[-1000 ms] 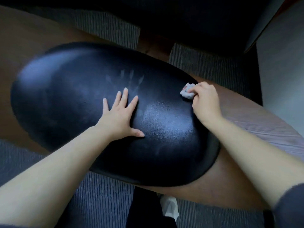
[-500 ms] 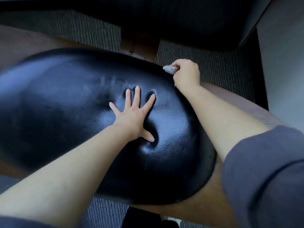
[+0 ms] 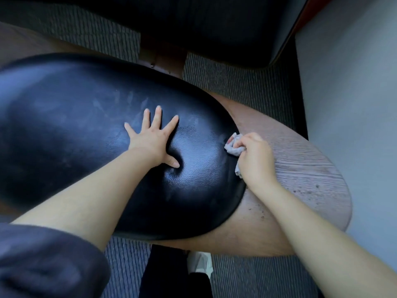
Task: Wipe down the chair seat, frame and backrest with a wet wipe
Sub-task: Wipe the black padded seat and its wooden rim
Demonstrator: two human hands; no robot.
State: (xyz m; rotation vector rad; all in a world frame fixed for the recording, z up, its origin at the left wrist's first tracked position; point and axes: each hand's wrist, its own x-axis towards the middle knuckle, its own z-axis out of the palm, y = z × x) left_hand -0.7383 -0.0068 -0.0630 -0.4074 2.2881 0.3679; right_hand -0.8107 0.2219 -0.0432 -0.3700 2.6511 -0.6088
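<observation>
Head view is looking steeply down, and nearest the lens a grey sleeve (image 3: 43,265) is bunching at the person's left elbow, while a small white object (image 3: 198,263), too blurred to identify, is lying on the ribbed carpet (image 3: 247,276) just below the chair's front edge. Both bare forearms are reaching forward over the chair. The left hand (image 3: 152,140) is lying flat with its fingers spread wide, palm down on the black seat cushion (image 3: 75,136), and its thumb is pressing a dimple into the glossy padding. To its right, the right hand (image 3: 255,160) is curling round a crumpled wet wipe (image 3: 233,145), gripping it in a loose fist. The wipe is sitting right at the cushion's right-hand rim, where the black padding is meeting the wooden frame (image 3: 305,173), and it is touching both. Dark specks (image 3: 311,190) are dotting the pale wood grain nearer than that hand. Faint streaks are showing on the cushion beyond the left fingertips. Farther off, a brown wooden post (image 3: 163,54) is rising behind the cushion's far edge, and a large dark padded shape (image 3: 214,22) is filling the top of the view above it. A plain grey wall (image 3: 354,104) is running down the right side.
</observation>
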